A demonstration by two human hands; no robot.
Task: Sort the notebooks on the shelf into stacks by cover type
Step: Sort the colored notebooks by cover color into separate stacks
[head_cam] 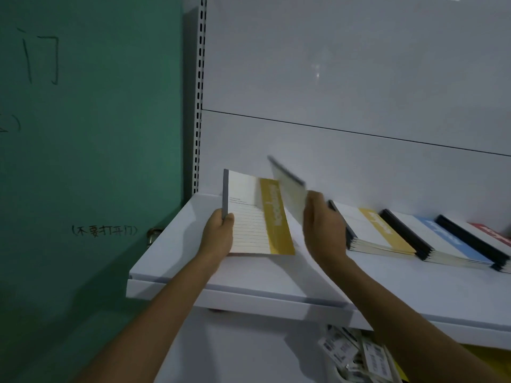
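My left hand (219,234) grips the lower spine edge of a white notebook with a yellow band (257,214), held tilted above the left end of the white shelf (249,275). My right hand (322,228) holds a second notebook (289,189), blurred and tilted up, just right of the first. On the shelf to the right lie three stacks: a yellow-band stack (378,233), a blue-band stack (439,241) and a red-band stack (495,239) at the frame edge.
A green door (91,134) with handwritten characters and a round knob (153,234) stands left of the shelf. The white back panel (345,78) rises behind. Below the shelf lie several white labelled packets (356,355).
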